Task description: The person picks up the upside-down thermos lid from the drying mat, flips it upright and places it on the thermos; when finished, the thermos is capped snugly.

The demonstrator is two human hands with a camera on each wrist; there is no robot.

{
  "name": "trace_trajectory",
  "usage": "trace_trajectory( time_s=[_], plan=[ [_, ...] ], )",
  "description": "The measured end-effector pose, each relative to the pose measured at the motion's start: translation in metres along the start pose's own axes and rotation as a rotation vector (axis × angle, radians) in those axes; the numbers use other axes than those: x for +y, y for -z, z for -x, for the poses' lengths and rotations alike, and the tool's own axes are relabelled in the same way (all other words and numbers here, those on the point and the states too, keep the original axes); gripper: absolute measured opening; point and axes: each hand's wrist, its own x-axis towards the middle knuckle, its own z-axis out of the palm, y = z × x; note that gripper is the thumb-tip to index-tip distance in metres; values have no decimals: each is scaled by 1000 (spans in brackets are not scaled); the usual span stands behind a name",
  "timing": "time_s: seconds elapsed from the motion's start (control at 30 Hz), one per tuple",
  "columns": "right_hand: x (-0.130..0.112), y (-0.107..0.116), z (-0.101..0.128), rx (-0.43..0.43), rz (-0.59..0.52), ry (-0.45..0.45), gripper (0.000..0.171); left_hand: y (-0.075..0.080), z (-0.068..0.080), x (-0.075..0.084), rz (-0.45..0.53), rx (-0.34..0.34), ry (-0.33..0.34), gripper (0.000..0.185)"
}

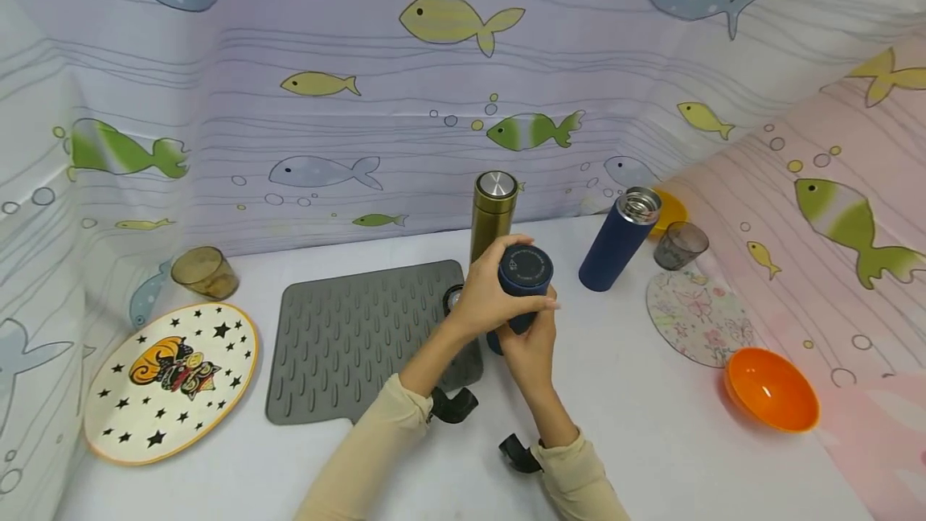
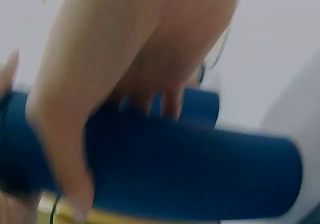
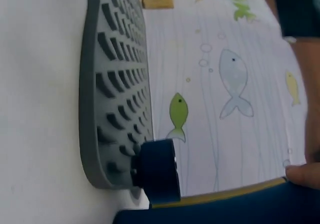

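1. A dark blue flask [image 1: 522, 288] stands upright near the middle of the white table [image 1: 651, 424], just off the right edge of the grey ribbed mat [image 1: 354, 336], and both hands are on it.
2. The left hand [image 1: 486, 296] comes in from the left and curls round the flask's upper part — thumb and fingers wrapped at the cap. The left wrist view shows the same grip, blurred: fingers [image 2: 150, 101] curled over the blue body [image 2: 200, 174].
3. The right hand [image 1: 531, 344] clasps the flask lower down on its near side, fingers closed round the body.
4. A dark blue cap [image 3: 157, 171] lies on the mat's right edge, just left of the held flask; in the head view it is mostly hidden behind the left hand.
5. Just behind the held flask stands a gold flask [image 1: 493, 215] with a silver top, upright and close, though whether they touch cannot be told.
6. Farther right stands a second blue flask [image 1: 620, 239], its steel mouth uncovered, well apart from the hands.
7. Beyond it, by the far right wall, sit a yellow bowl [image 1: 669, 211] and a smoky glass [image 1: 680, 245] — the glass at the far edge of a floral round mat [image 1: 698, 320].
8. An orange bowl [image 1: 770, 388] rests near right of that mat.
9. At the left lie a star-patterned plate [image 1: 170, 380] and, farther back, an amber glass [image 1: 205, 272].
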Motion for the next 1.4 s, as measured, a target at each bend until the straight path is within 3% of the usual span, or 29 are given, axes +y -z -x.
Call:
trace_trajectory(
  time_s=[0.07, 0.13, 0.3, 0.4, 0.5, 0.63, 0.7, 0.77, 0.93, 1.03, 1.2, 1.4],
  plan=[
    [9, -1, 0, 1, 5, 0, 65, -5, 0, 3, -98, 65, -9, 76],
    [17, -1, -1, -21, 3, 3, 69, -3, -3, 4, -65, 35, -19, 67],
    [27, 4, -6, -127, 3, -29, 76, 21, -19, -1, 184, -268, 14, 64],
    [27, 7, -9, -165, 7, -31, 73, 32, -30, -5, 239, -425, 7, 64],
    [28, 7, -11, -189, -6, -23, 73, 39, -38, -8, 268, -524, -8, 62],
    [29, 6, -12, -210, -21, -31, 77, 42, -44, -12, 301, -590, -2, 61],
    [30, 6, -12, -210, -19, -40, 77, 44, -42, -12, 292, -582, 17, 64],
    [32, 6, -14, -195, -13, -48, 77, 46, -36, -11, 240, -521, 33, 71],
    [38, 11, -43, -80, 43, -98, 77, 59, -2, -9, -11, -226, 99, 83],
    [47, 13, -77, 13, 94, -124, 79, 69, 21, -16, -156, -124, 184, 83],
    [70, 9, -123, 61, 145, -129, 83, 75, 47, -35, -334, -88, 318, 84],
    [93, 5, -138, 38, 152, -179, 81, 74, 47, -49, -397, -83, 345, 86]
  ],
)
